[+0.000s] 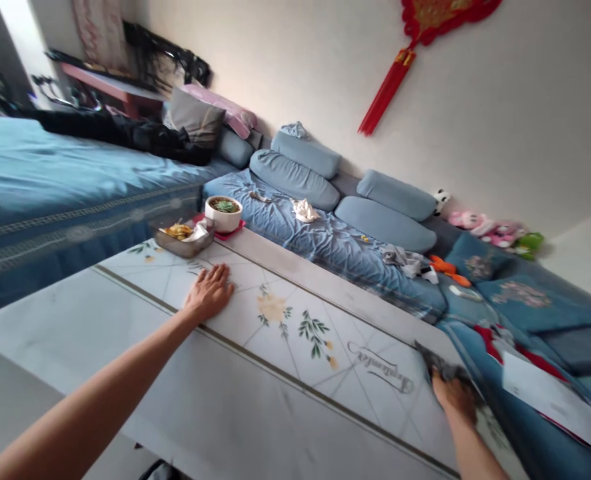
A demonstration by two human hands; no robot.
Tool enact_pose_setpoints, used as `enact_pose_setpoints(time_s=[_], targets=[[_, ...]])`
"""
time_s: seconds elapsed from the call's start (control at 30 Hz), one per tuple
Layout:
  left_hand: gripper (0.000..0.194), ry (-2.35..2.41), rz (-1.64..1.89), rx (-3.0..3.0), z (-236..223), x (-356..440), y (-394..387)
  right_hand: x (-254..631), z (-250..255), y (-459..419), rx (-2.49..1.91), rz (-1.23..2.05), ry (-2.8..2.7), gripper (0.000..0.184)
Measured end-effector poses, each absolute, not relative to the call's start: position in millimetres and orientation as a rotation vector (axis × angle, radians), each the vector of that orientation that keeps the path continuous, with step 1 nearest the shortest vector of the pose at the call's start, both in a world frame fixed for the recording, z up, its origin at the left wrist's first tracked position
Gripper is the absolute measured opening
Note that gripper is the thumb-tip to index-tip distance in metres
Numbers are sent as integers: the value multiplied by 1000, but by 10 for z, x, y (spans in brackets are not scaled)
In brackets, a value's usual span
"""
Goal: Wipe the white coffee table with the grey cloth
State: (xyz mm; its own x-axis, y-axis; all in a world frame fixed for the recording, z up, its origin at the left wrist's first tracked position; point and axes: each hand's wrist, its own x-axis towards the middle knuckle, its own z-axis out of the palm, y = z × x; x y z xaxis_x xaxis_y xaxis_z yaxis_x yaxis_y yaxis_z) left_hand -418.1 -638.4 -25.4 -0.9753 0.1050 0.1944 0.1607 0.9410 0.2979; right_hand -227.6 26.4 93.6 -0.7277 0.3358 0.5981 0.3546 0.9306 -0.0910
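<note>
Grey cloth (442, 367) sits bunched in the clenched right grip (455, 395) at the table (275, 400) edge, beside a blue sofa (535, 427). Left grip (208, 292) lies released, palm down, nearer a metal tray (178, 241).

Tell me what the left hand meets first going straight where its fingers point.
The left hand would probably reach the table's far edge first, the rumpled blue cover behind it; depth is unclear.

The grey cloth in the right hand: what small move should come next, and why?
Probably wipe it along the table toward the left hand: the right hand holds the cloth at the table's end, and the left lies flat, well short of the tray.
</note>
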Motion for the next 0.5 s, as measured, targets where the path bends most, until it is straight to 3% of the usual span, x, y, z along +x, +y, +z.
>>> enact_pose_setpoints(time_s=[0.1,0.2,0.27,0.37,0.43,0.5], targets=[[73,-2914,-420,-200,-270,-4159,-6397,-3570,710,-588,-499,82,-2549,78],[72,-2906,-392,-197,-276,-4154,-6415,-4545,471,-2051,-203,227,-2742,55],[70,-2905,-369,-185,-267,-4157,-6423,-4883,327,-3182,34,305,-2836,52],[67,-2908,-318,-176,-225,-4156,-6437,-5004,229,-4498,382,412,-2913,65],[66,-2925,-284,-173,-180,-4148,-6448,-4960,276,-4766,500,464,-2934,67],[66,-2952,-264,-164,-132,-4136,-6457,-4879,380,-4458,494,487,-2944,62]])
